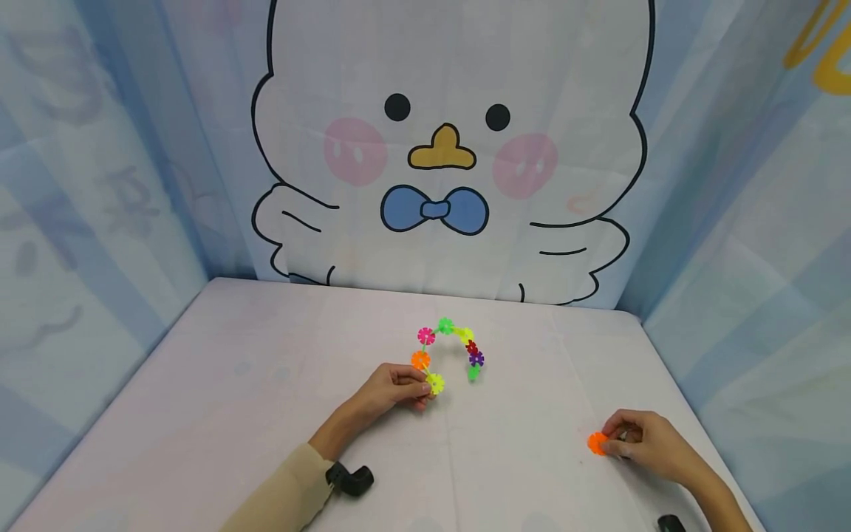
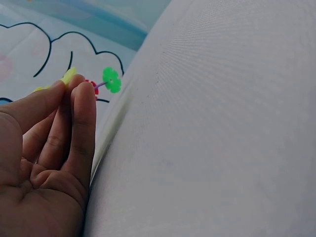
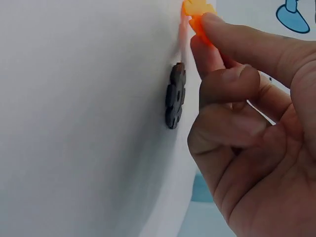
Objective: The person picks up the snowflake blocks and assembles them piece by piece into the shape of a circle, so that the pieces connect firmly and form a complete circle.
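Observation:
My left hand pinches the yellow interlocking snowflake disc at one end of a curved chain of discs. From there the chain bends through an orange disc, a pink one and several others to a green disc at its free end. In the left wrist view, thumb and fingertips meet on the yellow piece, with the green disc beyond. Over on the right, my right hand holds a loose orange disc between thumb and index finger. Beside its curled fingers lies a dark disc.
A pale cloth covers the table. Printed fabric walls surround it on the left, right and back, the back wall bearing a cartoon bird. Black devices sit at the left wrist and right wrist.

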`<state>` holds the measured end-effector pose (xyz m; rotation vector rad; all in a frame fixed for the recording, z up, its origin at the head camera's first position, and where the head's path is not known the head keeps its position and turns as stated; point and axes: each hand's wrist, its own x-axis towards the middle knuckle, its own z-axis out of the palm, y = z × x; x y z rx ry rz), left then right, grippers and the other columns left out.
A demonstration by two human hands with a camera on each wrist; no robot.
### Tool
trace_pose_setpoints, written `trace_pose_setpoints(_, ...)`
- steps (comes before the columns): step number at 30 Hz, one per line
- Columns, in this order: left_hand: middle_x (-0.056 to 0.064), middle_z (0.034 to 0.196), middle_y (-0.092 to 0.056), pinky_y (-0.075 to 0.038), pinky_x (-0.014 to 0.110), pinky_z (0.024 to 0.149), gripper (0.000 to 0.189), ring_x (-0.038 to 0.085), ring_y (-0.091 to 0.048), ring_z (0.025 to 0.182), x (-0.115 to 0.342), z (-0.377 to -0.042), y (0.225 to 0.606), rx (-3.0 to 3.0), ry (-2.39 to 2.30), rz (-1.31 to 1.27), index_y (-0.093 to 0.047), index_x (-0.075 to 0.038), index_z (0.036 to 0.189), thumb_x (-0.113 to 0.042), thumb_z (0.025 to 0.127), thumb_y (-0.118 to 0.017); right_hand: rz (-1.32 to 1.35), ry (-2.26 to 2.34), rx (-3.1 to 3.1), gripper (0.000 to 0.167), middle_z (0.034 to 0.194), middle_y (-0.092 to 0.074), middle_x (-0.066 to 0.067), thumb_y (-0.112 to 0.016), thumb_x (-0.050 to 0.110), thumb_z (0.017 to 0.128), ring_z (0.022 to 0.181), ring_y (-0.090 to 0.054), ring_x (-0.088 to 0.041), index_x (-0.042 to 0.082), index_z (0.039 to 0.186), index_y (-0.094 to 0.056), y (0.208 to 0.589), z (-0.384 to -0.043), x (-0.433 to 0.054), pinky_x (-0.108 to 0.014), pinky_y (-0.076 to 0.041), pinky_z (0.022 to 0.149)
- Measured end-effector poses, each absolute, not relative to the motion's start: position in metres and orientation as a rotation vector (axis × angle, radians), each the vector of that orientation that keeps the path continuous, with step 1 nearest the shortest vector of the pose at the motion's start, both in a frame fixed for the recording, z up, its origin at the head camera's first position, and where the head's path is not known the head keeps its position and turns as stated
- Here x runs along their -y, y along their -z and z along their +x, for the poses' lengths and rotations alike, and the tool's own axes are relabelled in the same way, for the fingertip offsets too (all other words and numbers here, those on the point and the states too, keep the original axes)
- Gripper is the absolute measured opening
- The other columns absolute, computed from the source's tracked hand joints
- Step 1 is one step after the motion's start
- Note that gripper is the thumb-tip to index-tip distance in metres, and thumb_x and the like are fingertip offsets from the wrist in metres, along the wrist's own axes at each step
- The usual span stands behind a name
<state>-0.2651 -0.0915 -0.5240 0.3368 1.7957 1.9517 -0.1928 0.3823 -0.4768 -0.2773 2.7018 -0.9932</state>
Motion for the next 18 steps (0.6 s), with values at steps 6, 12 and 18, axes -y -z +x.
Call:
trace_pose_setpoints(6, 0.01, 0.095, -0.082, -0.066, 0.026, 0.079, 0.025, 0.01, -0.075, 0.077, 0.092, -0.265, 0.523, -1.805, -1.946, 0.347, -0.071, 0.008, 0.116, -0.01, 0.1, -0.074, -0.306, 1.134, -2.661, 0.018, 0.094, -0.075, -0.01, -0.077, 0.012, 0.096, 0.071, -0.065, -0.007, -0.003, 0.106, -0.072, 0.476, -0.201, -0.372, -0.026, -0.058, 0.06)
trace_pose_setpoints(12, 0.012, 0.097, -0.082, -0.066, 0.026, 0.078, 0.025, 0.01, -0.075, 0.077, 0.092, -0.265, 0.523, -1.81, -1.943, 0.352, -0.071, 0.009, 0.116, -0.009, 0.1, -0.073, -0.318, 1.235, -2.602, 0.024, 0.1, -0.078, -0.015, -0.075, 0.012, 0.098, 0.069, -0.066, -0.009, -0.006, 0.114, -0.074, 0.479, -0.216, -0.341, -0.027, -0.057, 0.056)
trace_pose_setpoints(18, 0.01, 0.096, -0.082, -0.066, 0.026, 0.079, 0.025, 0.01, -0.075, 0.077, 0.092, -0.265, 0.523, -1.811, -1.933, 0.352, -0.071, 0.008, 0.116, -0.011, 0.099, -0.074, -0.353, 1.357, -2.533, 0.024, 0.101, -0.08, -0.018, -0.076, 0.012, 0.098, 0.075, -0.074, -0.014, -0.006, 0.113, -0.074, 0.477, -0.232, -0.297, -0.027, -0.064, 0.067)
